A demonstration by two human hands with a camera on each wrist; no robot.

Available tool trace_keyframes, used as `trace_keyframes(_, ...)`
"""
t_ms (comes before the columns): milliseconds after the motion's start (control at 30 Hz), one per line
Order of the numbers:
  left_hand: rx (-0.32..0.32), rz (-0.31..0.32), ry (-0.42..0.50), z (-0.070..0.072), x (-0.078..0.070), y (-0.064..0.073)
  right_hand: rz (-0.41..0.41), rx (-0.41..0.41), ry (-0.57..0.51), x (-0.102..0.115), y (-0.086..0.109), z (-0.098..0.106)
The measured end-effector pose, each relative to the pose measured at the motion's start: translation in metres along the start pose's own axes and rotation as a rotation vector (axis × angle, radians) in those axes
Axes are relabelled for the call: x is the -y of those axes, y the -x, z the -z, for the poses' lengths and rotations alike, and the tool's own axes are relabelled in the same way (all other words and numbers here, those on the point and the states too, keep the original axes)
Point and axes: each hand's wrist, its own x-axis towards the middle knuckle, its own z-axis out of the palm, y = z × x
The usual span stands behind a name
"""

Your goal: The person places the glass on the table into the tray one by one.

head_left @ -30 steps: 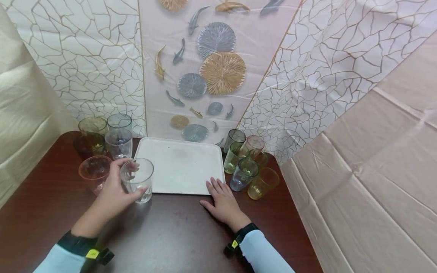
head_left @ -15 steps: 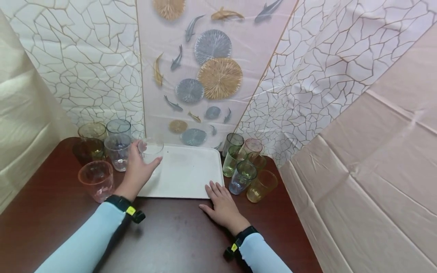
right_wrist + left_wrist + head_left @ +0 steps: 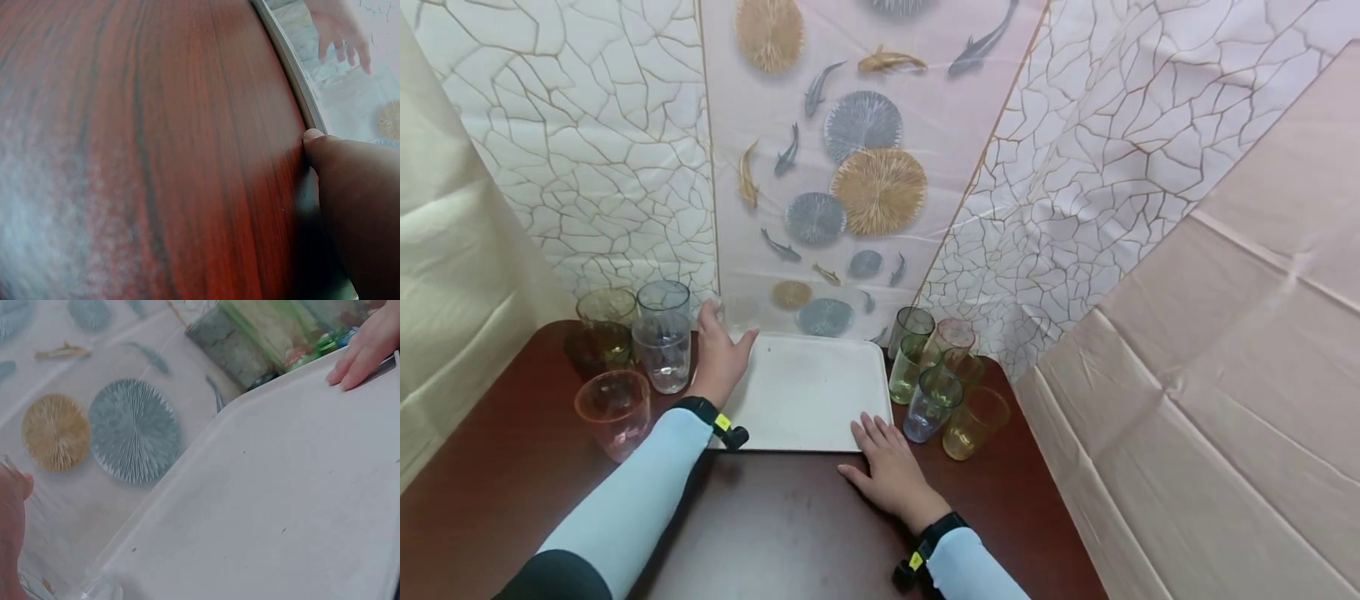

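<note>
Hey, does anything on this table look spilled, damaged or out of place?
Nothing looks spilled or toppled. The one oddity is a few small dark specks on the otherwise plain white tray, clearest in the left wrist view; I can't tell whether they are dirt or chips.

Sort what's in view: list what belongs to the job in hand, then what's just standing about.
In the job, judging by the hands:
clear glass, held by left hand
white tray, touched by right hand

Seemingly just standing about for now:
pink tumbler and glasses behind it
blue tumbler, yellow tumbler and green tumbler
patterned cloth behind the table
</note>
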Motion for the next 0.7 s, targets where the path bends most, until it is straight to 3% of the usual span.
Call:
trace_keyframes(500,-0.066,0.009,-0.056,-0.002,0.011,-0.025,-0.012,0.035,0.009,0.000,0.000,0.000)
trace_keyframes(700,-0.067,-0.002,-0.055,-0.002,0.016,-0.024,-0.009,0.030,0.000,0.000,0.002,0.001)
